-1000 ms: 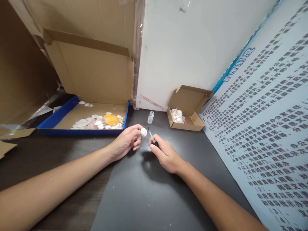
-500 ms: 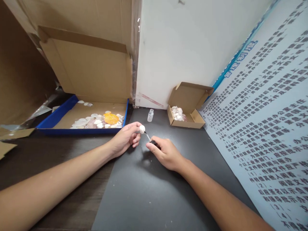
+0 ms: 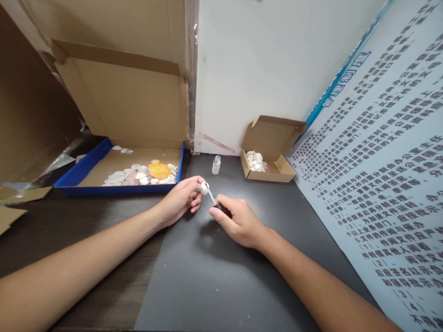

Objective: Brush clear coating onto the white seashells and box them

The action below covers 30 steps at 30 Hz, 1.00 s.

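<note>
My left hand (image 3: pixel 182 199) pinches a small white ribbed shell (image 3: pixel 205 187) between thumb and fingertips above the dark mat (image 3: pixel 221 276). My right hand (image 3: pixel 235 221) is closed on the black cap of a thin brush (image 3: pixel 212 197), and the brush tip touches the shell. A small clear bottle (image 3: pixel 216 164), uncapped, stands on the mat just beyond both hands.
A blue-edged cardboard tray (image 3: pixel 86 168) at the left holds several white shells and an orange one (image 3: pixel 159 171). A small open cardboard box (image 3: pixel 270 161) with shells sits at the back right. A printed poster (image 3: pixel 380 175) leans along the right side. A white wall stands behind.
The brush in my right hand swung left from pointing upward until its tip met the shell. My left hand turned the shell slightly and stayed in place.
</note>
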Each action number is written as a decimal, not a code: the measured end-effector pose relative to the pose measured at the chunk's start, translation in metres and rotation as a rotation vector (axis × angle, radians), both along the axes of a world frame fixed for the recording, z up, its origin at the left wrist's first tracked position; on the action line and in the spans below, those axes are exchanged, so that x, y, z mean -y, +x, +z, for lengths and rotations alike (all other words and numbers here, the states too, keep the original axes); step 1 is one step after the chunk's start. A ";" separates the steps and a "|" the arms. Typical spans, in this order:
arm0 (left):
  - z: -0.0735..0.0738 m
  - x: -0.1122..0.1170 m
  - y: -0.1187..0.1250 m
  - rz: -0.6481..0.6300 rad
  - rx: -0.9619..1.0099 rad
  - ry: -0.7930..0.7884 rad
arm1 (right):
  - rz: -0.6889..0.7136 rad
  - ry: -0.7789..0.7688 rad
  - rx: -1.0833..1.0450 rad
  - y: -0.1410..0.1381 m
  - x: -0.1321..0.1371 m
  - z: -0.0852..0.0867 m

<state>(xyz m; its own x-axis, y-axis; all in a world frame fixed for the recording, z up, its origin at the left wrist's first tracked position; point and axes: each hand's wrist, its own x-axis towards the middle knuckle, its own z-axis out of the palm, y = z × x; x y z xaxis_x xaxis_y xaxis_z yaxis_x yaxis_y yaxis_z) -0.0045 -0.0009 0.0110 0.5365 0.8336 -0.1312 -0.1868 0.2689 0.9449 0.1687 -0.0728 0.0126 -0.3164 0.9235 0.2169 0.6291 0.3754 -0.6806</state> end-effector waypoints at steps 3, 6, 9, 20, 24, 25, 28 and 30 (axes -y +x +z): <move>-0.001 0.000 0.000 0.008 0.006 -0.007 | -0.011 -0.038 0.058 -0.002 0.001 0.000; 0.000 0.001 0.001 0.019 0.004 -0.016 | -0.063 -0.011 0.056 0.000 0.000 0.001; 0.001 0.001 0.002 0.033 0.012 -0.020 | -0.018 0.014 0.011 0.002 0.001 0.006; 0.002 0.001 0.000 -0.025 -0.008 -0.019 | -0.119 0.049 0.019 0.006 -0.003 0.004; 0.001 0.001 0.001 -0.039 -0.020 -0.012 | 0.012 0.040 -0.050 0.008 -0.002 0.007; 0.000 0.001 0.001 -0.044 -0.018 -0.010 | 0.034 0.025 -0.043 0.008 -0.001 0.007; -0.001 0.000 0.000 -0.044 -0.014 -0.015 | -0.007 0.002 0.007 0.006 0.000 0.006; -0.001 0.001 0.000 -0.039 -0.018 -0.023 | -0.047 0.018 -0.002 0.005 0.000 0.005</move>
<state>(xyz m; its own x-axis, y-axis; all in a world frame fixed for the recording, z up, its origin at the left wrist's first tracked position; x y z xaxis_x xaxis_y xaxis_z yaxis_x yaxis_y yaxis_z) -0.0047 -0.0015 0.0098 0.5659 0.8087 -0.1603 -0.1588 0.2977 0.9414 0.1736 -0.0729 0.0176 -0.2719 0.9333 0.2345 0.6452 0.3576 -0.6752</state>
